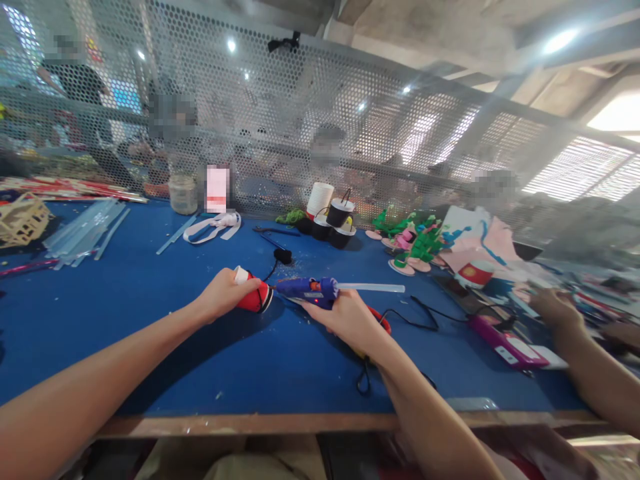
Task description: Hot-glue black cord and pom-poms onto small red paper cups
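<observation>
My left hand [223, 295] is closed around a small red and white paper cup [251, 298], tilted on its side, with a dark band near the end that faces right. In my right hand [350, 317] is a blue hot glue gun [310, 290], its nozzle close to the banded end of the cup; whether they touch I cannot tell. A clear glue stick [375, 288] sticks out of the back of the gun. Just beyond the cup lies a small black fuzzy piece [283, 256] with a thin black stem.
Glue sticks [83, 230], a white ribbon [213, 228] and a jar [183, 193] lie at the back left. Black and white cups [341, 217] and green craft pieces [423, 243] stand farther back. A purple power strip [507, 343] lies right, near another person's hand [557, 310].
</observation>
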Demonstrator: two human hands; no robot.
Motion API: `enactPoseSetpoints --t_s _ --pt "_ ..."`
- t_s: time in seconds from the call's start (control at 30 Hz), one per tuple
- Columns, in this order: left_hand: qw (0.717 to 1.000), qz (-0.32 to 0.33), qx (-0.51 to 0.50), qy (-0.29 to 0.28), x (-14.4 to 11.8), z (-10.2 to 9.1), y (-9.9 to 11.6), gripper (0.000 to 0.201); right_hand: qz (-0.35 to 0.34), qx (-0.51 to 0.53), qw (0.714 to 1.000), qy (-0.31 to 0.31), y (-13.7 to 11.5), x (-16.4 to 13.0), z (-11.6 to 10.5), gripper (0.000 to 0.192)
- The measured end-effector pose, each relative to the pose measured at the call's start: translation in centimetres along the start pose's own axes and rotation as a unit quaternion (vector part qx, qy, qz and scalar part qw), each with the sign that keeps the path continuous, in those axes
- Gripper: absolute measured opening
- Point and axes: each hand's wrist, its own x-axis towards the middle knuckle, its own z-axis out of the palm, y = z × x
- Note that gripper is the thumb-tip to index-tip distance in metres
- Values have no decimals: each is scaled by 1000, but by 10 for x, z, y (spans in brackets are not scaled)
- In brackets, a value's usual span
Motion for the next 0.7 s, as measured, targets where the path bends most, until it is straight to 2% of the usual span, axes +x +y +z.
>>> enactPoseSetpoints --t_s 0.37,0.7 --pt "1000 10 6 -6 -3 0 6 35 -13 4 1000 5 1 1 1 19" --pt "999 22 24 -10 -4 1 7 36 13 -10 1000 0 0 1 1 19"
